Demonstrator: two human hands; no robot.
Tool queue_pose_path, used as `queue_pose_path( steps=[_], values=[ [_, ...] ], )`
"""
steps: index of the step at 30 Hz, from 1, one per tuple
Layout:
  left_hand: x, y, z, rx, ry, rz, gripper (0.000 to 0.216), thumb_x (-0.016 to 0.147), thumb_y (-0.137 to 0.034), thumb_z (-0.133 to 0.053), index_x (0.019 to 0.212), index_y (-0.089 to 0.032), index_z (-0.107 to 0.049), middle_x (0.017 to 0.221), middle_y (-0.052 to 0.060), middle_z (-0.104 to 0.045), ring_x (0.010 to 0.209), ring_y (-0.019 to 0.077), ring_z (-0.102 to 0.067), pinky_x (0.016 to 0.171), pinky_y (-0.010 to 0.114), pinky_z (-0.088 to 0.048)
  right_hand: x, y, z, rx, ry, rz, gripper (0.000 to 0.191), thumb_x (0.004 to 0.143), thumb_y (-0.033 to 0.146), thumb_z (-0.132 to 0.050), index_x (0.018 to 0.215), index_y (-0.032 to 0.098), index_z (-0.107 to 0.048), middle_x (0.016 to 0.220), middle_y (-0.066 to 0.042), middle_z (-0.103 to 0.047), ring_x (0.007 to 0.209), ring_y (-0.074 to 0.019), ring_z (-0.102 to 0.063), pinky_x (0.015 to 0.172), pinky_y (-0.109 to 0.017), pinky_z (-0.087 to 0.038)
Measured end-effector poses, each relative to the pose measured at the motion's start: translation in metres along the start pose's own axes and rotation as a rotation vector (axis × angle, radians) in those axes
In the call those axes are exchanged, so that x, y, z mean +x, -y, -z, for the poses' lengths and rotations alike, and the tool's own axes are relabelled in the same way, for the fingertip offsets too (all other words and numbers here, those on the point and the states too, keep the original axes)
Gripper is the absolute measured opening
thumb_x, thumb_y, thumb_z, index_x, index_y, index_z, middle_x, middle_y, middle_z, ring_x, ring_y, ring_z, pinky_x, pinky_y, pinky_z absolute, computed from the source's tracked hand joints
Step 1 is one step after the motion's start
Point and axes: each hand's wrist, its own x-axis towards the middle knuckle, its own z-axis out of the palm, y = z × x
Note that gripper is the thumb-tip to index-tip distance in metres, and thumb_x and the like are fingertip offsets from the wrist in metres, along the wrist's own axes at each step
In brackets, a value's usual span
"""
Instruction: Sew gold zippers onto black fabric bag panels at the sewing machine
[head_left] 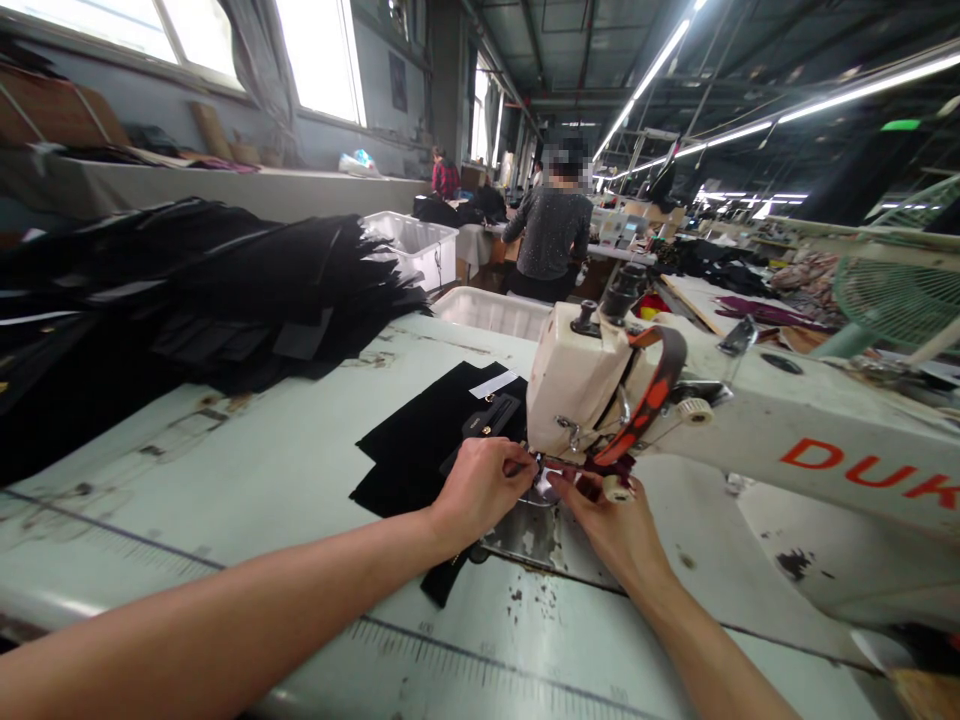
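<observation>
A cream sewing machine stands on the pale work table, with red letters on its arm. My left hand is closed in a pinch just under the machine's head, by the needle area. My right hand is closed too, fingertips meeting the left ones at the presser foot. What they pinch is too small to name. A black fabric piece with a white label lies flat beneath and left of my left hand. A dark strip hangs over the table edge below it.
A large heap of black fabric pieces fills the table's left. White plastic bins stand behind. A person in a dark grey top stands with their back turned at another table. A green fan is at right.
</observation>
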Motion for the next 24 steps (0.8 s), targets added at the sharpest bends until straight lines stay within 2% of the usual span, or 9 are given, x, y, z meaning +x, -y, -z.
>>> queue_pose_path(
  steps=[4,8,12,18,24],
  values=[
    [0.000,0.000,0.000,-0.012,-0.005,0.003,0.016,0.079,-0.004,-0.065,0.076,-0.014,-0.077,0.072,0.001,-0.074,0.060,0.0133,-0.060,0.058,0.021,-0.040,0.002,-0.011,-0.008,0.068,0.029,0.027,0.022,0.080,0.041,-0.060,0.082,0.022,-0.072,0.084,-0.004,-0.076,0.078,-0.0237,-0.070,0.071,-0.031,-0.053],
    [0.000,0.001,-0.001,-0.017,-0.004,0.002,0.016,0.080,-0.006,-0.064,0.076,-0.015,-0.077,0.073,0.001,-0.075,0.061,0.0136,-0.062,0.058,0.021,-0.041,0.003,-0.016,-0.012,0.083,0.026,0.041,0.022,0.081,0.040,-0.060,0.082,0.022,-0.072,0.083,-0.006,-0.076,0.079,-0.0247,-0.071,0.073,-0.033,-0.054],
    [0.000,0.002,-0.001,-0.004,0.003,-0.009,0.017,0.080,-0.006,-0.064,0.074,-0.015,-0.077,0.072,0.001,-0.074,0.061,0.0142,-0.062,0.058,0.021,-0.040,0.002,-0.014,-0.011,0.065,0.023,0.040,0.020,0.081,0.038,-0.060,0.081,0.022,-0.072,0.082,-0.005,-0.076,0.077,-0.0245,-0.071,0.072,-0.033,-0.054],
    [0.000,0.004,-0.004,0.028,0.011,-0.046,0.019,0.080,-0.006,-0.063,0.072,-0.016,-0.076,0.067,0.000,-0.072,0.058,0.0139,-0.060,0.056,0.022,-0.037,-0.001,-0.008,-0.008,0.010,0.005,0.059,0.022,0.083,0.039,-0.058,0.076,0.023,-0.072,0.084,-0.005,-0.075,0.083,-0.0254,-0.070,0.083,-0.037,-0.052],
    [0.000,0.004,-0.004,0.048,0.016,-0.071,0.021,0.080,-0.005,-0.062,0.071,-0.017,-0.076,0.069,0.000,-0.072,0.060,0.0141,-0.059,0.057,0.022,-0.037,0.001,-0.010,-0.010,-0.006,0.012,0.089,0.022,0.084,0.038,-0.057,0.082,0.024,-0.074,0.084,-0.005,-0.076,0.080,-0.0242,-0.071,0.076,-0.033,-0.054]
  ],
)
